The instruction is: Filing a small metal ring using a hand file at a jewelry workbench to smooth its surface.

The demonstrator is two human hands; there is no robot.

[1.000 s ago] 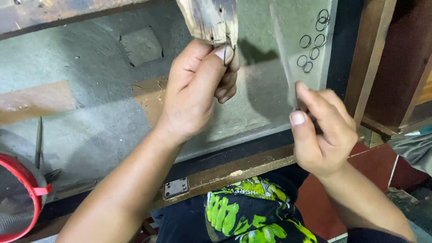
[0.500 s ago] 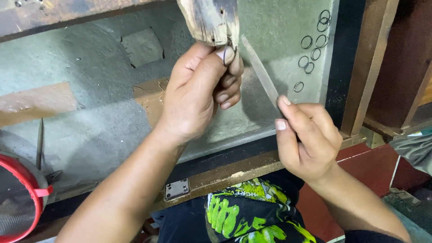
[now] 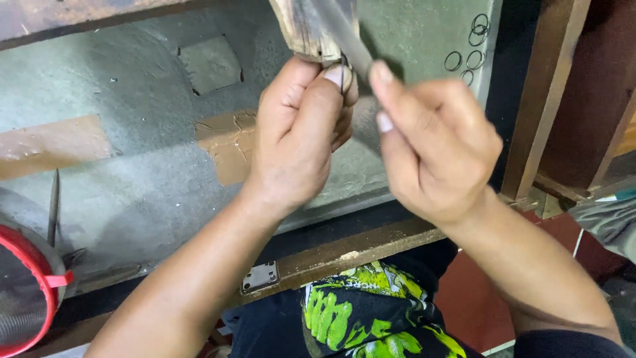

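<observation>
A small dark ring, probably metal, was pinched closed in the left hand against a worn wooden peg. A flat file, gripped by the right hand, was angled up-left across it.

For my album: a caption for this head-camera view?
Left hand pinches a small ring against a wooden peg; right hand works a file.

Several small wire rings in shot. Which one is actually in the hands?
The ring pinched at the left hand's fingertips against the wooden peg. The other loose rings lie on the grey tray, untouched, upper right.
</observation>
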